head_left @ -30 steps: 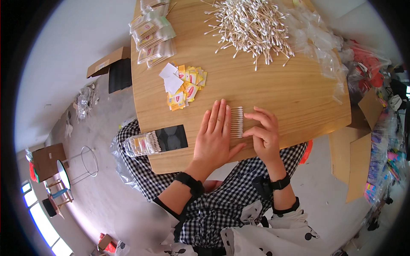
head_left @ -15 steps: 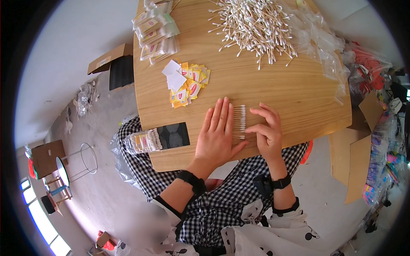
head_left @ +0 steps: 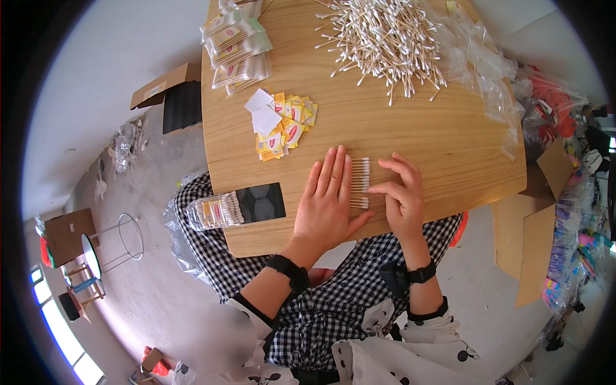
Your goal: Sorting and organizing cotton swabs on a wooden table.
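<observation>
My left hand lies flat on the table, its palm and fingers covering one end of a row of cotton swabs. The swabs lie side by side, white tips pointing right, with a small gap between the upper group and a few lower ones. Just right of those tips is my right hand, thumb and index finger apart and nothing visible between them. Left of my left hand, a clear bag of swabs with a yellow-and-white card lies partly on a dark rectangular pad.
A large heap of loose swabs covers the far middle. Small yellow cards lie at left, below filled packets. Clear plastic bags spread along the right edge. An open cardboard box stands beside the table.
My right fingertips have shifted slightly along the swab tips. Several lower swabs now sit closer together, apart from the upper group. My left hand stays in place.
</observation>
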A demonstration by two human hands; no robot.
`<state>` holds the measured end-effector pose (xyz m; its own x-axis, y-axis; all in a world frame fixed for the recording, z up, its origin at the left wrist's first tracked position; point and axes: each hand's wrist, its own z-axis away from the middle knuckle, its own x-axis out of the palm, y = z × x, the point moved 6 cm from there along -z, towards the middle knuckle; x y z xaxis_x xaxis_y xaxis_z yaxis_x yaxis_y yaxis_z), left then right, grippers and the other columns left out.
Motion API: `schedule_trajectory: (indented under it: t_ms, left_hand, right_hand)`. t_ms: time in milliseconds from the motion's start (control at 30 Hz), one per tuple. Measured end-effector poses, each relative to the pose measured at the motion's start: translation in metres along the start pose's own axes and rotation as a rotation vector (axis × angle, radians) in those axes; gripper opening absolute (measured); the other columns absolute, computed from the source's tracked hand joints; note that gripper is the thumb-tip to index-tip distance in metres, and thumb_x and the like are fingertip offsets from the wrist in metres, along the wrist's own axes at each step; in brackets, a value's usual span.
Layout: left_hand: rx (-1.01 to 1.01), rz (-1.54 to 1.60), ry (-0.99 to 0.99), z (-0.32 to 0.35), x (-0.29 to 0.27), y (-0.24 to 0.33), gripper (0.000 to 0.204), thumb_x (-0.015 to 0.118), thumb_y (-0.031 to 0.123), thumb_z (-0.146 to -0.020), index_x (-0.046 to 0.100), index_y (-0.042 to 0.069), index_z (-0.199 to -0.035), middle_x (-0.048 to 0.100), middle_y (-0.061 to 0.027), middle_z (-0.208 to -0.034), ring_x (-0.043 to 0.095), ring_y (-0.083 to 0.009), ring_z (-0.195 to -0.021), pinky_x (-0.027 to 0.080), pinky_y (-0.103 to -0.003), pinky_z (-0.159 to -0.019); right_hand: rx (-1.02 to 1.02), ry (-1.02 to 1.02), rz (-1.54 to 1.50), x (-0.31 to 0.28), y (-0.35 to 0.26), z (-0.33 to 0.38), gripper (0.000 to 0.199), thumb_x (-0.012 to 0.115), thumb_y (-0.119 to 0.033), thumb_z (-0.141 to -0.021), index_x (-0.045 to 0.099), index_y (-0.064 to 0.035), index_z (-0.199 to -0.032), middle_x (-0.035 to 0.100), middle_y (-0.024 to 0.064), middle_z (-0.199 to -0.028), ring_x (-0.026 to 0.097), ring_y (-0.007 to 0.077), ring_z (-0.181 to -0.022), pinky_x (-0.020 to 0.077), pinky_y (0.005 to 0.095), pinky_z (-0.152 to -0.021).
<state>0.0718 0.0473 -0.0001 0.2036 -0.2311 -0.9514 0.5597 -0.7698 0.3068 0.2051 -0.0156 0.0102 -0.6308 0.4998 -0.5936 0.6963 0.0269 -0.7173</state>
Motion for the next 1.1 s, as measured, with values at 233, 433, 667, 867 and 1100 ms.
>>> schedule_trajectory:
  t_ms: [233, 433, 667, 867, 1100]
  left_hand:
    - [0.004, -0.006, 0.007, -0.0001, -0.001, 0.0003, 0.099, 0.053, 0.064, -0.087, 0.027, -0.01, -0.148, 0.023, -0.0245, -0.158, 0.018, -0.0333, -0.149, 0.016, -0.045, -0.121]
    - [0.004, 0.011, 0.015, 0.0, -0.0008, 0.0, 0.099, 0.054, 0.063, -0.087, 0.027, -0.01, -0.148, 0.023, -0.0245, -0.158, 0.019, -0.0335, -0.149, 0.016, -0.045, -0.121]
    - [0.001, 0.017, 0.017, -0.0001, -0.0015, -0.0006, 0.098, 0.054, 0.063, -0.087, 0.028, -0.01, -0.147, 0.023, -0.0244, -0.158, 0.018, -0.0334, -0.149, 0.016, -0.044, -0.121]
    - [-0.002, 0.025, 0.009, 0.0001, 0.0003, -0.0008, 0.098, 0.053, 0.063, -0.088, 0.027, -0.01, -0.148, 0.023, -0.0238, -0.158, 0.018, -0.0333, -0.149, 0.015, -0.044, -0.121]
    - [-0.002, 0.018, 0.012, 0.0002, 0.0009, -0.0009, 0.098, 0.053, 0.063, -0.087, 0.027, -0.009, -0.148, 0.023, -0.0236, -0.158, 0.018, -0.033, -0.149, 0.015, -0.044, -0.121]
  right_hand:
    - [-0.012, -0.015, 0.017, 0.0007, -0.0004, 0.0007, 0.026, 0.056, 0.008, -0.077, 0.074, -0.0113, -0.079, 0.062, 0.0069, -0.12, 0.052, 0.0317, -0.123, 0.0414, 0.0426, -0.102]
    - [0.011, -0.006, 0.049, 0.0021, 0.0002, -0.0004, 0.025, 0.056, 0.007, -0.079, 0.073, -0.0106, -0.082, 0.062, 0.0078, -0.121, 0.052, 0.0322, -0.124, 0.0405, 0.0431, -0.103]
    - [-0.034, -0.04, 0.09, 0.0031, -0.0006, -0.0003, 0.025, 0.055, 0.005, -0.08, 0.073, -0.0113, -0.085, 0.061, 0.0078, -0.122, 0.051, 0.0326, -0.125, 0.0394, 0.043, -0.104]
    - [0.023, -0.017, 0.081, 0.0031, -0.0009, -0.0022, 0.028, 0.053, 0.005, -0.081, 0.073, -0.0114, -0.091, 0.06, 0.0086, -0.124, 0.05, 0.0322, -0.126, 0.0387, 0.0433, -0.104]
    - [0.017, -0.033, 0.125, 0.0048, -0.002, -0.0033, 0.024, 0.054, 0.003, -0.083, 0.072, -0.0109, -0.09, 0.06, 0.0087, -0.124, 0.05, 0.0329, -0.127, 0.0374, 0.0435, -0.105]
